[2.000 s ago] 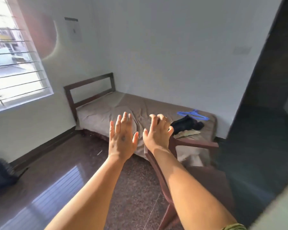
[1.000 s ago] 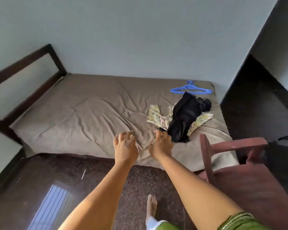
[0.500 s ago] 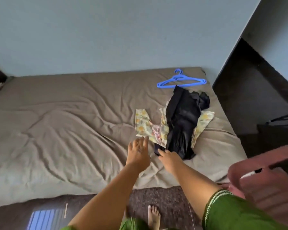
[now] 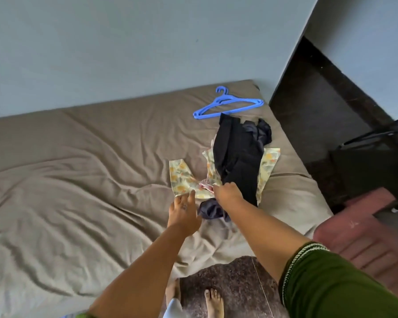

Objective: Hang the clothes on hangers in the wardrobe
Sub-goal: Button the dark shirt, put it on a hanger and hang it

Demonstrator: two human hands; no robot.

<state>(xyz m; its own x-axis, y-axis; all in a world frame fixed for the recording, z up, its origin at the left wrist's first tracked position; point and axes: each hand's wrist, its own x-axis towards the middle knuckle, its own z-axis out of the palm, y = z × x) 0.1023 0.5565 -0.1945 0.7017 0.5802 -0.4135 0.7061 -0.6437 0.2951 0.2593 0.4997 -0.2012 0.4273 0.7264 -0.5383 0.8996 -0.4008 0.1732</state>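
Blue plastic hangers (image 4: 228,104) lie at the far end of the bed (image 4: 78,180). Just in front of them a black garment (image 4: 239,157) lies crumpled over a yellow floral garment (image 4: 182,180). My right hand (image 4: 228,193) is on the near edge of this pile, and its fingers curl down into the black garment where it overlaps the floral one; the fingertips are hidden. My left hand (image 4: 184,212) reaches beside it with straight fingers, the tips touching the near edge of the floral garment. No wardrobe is in view.
A reddish plastic chair (image 4: 365,237) stands close on the right of the bed's corner. Behind it are dark floor and thin black stand legs (image 4: 377,134). A grey wall runs along the bed's far side. My bare feet (image 4: 214,301) stand on speckled floor at the bed's edge.
I have walked up to the bed and the view has tilted down. Both hands moved forward to the clothes; the right hand's fingers, extended before, now curl on the black garment.
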